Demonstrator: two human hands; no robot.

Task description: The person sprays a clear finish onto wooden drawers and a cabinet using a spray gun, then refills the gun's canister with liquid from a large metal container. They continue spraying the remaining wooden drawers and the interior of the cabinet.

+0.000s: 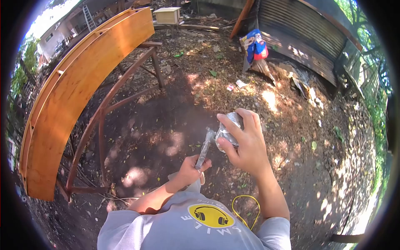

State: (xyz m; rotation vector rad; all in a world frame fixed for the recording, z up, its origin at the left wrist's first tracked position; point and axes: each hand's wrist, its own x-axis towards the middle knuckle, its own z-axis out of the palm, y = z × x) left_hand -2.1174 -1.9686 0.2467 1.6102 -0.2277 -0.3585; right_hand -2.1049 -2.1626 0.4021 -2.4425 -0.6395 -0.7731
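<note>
My left hand is closed around the lower end of a narrow, grey-smeared flat tool, which points up and away from me. Its upper end comes right up to the side of a silvery metal can. My right hand grips this can from the right, with the fingers curled over the far side and the thumb on the near side. Grey smears cover the can as well. Both hands are in front of my chest, over bare ground.
At left, a long orange-brown wooden piece lies on a brown stand. A small box stands at the back. Bright cloth or plastic hangs near a corrugated metal sheet. A yellow cord loops beside my shirt.
</note>
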